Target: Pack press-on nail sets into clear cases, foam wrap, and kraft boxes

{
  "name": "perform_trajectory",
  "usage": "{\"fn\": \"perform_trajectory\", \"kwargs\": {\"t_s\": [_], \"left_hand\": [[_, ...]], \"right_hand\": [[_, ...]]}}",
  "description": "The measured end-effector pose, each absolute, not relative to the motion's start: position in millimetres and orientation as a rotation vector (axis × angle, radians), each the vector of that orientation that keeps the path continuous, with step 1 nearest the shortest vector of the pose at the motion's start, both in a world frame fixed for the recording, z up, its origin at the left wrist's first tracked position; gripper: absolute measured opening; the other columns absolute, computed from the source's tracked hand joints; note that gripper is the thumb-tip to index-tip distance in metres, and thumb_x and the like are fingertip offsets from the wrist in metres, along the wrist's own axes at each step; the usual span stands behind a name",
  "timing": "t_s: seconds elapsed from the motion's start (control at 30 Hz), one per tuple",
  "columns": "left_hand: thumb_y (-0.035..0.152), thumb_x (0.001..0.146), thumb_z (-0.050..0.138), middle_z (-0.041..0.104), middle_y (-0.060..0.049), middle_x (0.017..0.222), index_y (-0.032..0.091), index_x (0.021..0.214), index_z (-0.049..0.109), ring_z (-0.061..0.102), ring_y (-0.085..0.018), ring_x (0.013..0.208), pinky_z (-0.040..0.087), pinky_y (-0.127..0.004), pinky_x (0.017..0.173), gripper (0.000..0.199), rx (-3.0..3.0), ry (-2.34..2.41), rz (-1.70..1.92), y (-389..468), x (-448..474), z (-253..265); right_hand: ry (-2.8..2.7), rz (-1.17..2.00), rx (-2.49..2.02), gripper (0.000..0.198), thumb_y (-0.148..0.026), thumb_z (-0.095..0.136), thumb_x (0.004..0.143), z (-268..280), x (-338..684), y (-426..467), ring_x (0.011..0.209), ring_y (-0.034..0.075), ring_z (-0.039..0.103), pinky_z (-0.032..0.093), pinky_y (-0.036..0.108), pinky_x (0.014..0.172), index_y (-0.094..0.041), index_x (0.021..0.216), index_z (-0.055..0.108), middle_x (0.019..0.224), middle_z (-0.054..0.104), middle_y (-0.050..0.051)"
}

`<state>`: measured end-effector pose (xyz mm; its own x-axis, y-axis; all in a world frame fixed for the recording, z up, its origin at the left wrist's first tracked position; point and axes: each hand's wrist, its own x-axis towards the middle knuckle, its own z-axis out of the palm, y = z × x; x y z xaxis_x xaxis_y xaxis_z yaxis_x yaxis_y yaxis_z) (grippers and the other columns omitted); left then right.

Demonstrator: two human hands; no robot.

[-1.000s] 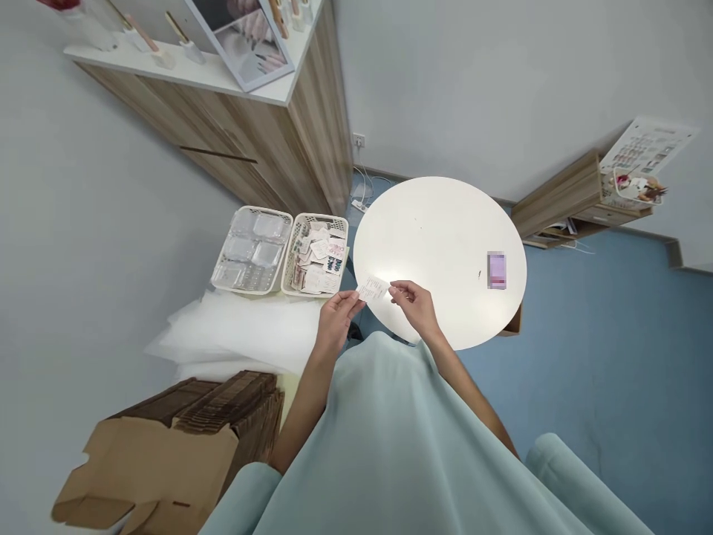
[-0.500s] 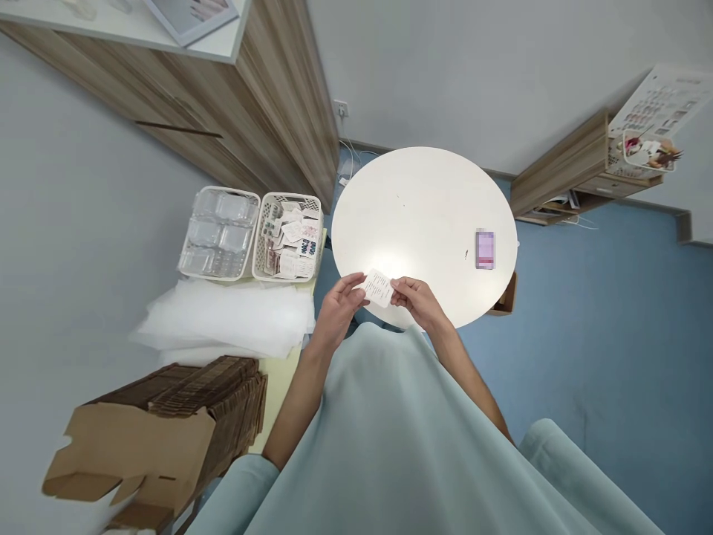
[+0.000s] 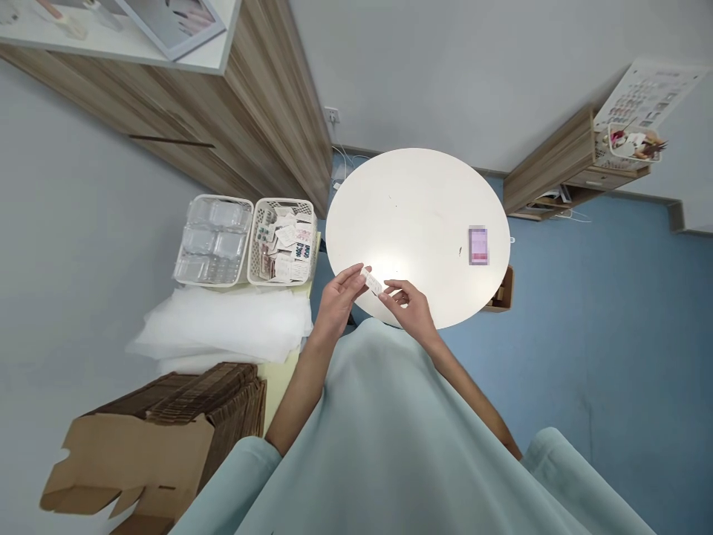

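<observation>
A small white card (image 3: 371, 281) printed with lines of text is held tilted above the near edge of the round white table (image 3: 423, 193), its face foreshortened. My left hand (image 3: 339, 301) pinches the card's left end between thumb and fingers. At the opposite end, the thumb and index fingertip of my right hand (image 3: 409, 306) close around the card's edge, the other fingers loosely curled. A pixelated purple-pink rectangle (image 3: 478, 246) lies on the table's right side.
On the left, one white basket (image 3: 249, 245) holds clear plastic boxes; another basket (image 3: 313, 245) holds small cards and packets. White translucent sheets (image 3: 223, 323) and folded brown cardboard boxes (image 3: 139, 453) are nearer me. A wooden cabinet (image 3: 267, 89) stands behind; a shelf unit (image 3: 557, 163) is at right.
The card has turned from nearly face-on to a steep tilt, so it looks narrower. My right hand's fingers have spread somewhat and shifted at its edge. The view has shifted slightly.
</observation>
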<state>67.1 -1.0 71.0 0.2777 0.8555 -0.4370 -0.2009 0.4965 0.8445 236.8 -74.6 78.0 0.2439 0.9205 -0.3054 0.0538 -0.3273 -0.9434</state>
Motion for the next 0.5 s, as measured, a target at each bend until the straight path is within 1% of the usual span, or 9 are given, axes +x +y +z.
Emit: {"fn": "perform_trajectory", "kwargs": {"t_s": [0.13,0.23,0.33,0.4,0.5], "left_hand": [[0.052,0.083,0.089,0.072,-0.016,0.145,0.021,0.132,0.073,0.060,-0.035,0.144,0.050,-0.049,0.119,0.060,0.833,1.091,0.787,-0.6,65.5,76.6],[0.052,0.082,0.090,0.073,-0.016,0.143,0.022,0.132,0.074,0.060,-0.035,0.144,0.052,-0.048,0.117,0.060,0.887,1.092,0.796,-0.3,61.9,81.4],[0.054,0.084,0.088,0.077,-0.014,0.133,0.021,0.127,0.077,0.069,-0.033,0.131,0.053,-0.049,0.114,0.056,0.919,1.121,0.821,1.3,55.0,84.7],[0.054,0.084,0.087,0.080,-0.012,0.121,0.020,0.119,0.081,0.074,-0.031,0.119,0.055,-0.048,0.110,0.049,0.932,1.172,0.854,3.2,48.9,84.9],[0.053,0.081,0.089,0.080,-0.009,0.104,0.019,0.107,0.083,0.074,-0.028,0.107,0.057,-0.044,0.103,0.042,0.938,1.211,0.888,6.7,39.7,81.9]], "right_hand": [[-1.036,1.089,-1.630,0.029,-0.056,0.076,0.093,88.2,228.4,-81.8,0.081,0.020,0.067,0.058,0.038,0.082,-0.029,0.102,0.079,0.103,0.077,0.005],[-1.057,1.029,-1.657,0.030,-0.057,0.070,0.098,91.3,223.1,-83.9,0.087,0.023,0.069,0.059,0.040,0.085,-0.029,0.097,0.079,0.102,0.077,0.006],[-0.953,1.034,-1.663,0.035,-0.061,0.070,0.097,90.6,220.1,-82.7,0.084,0.023,0.072,0.059,0.040,0.085,-0.027,0.097,0.079,0.097,0.077,0.005],[-0.853,1.092,-1.650,0.039,-0.064,0.072,0.095,89.5,218.9,-80.4,0.079,0.022,0.072,0.059,0.039,0.081,-0.026,0.094,0.077,0.091,0.077,0.005],[-0.756,1.221,-1.608,0.044,-0.068,0.077,0.089,89.2,217.2,-76.0,0.074,0.022,0.072,0.058,0.036,0.075,-0.024,0.090,0.076,0.084,0.076,0.005]]}}
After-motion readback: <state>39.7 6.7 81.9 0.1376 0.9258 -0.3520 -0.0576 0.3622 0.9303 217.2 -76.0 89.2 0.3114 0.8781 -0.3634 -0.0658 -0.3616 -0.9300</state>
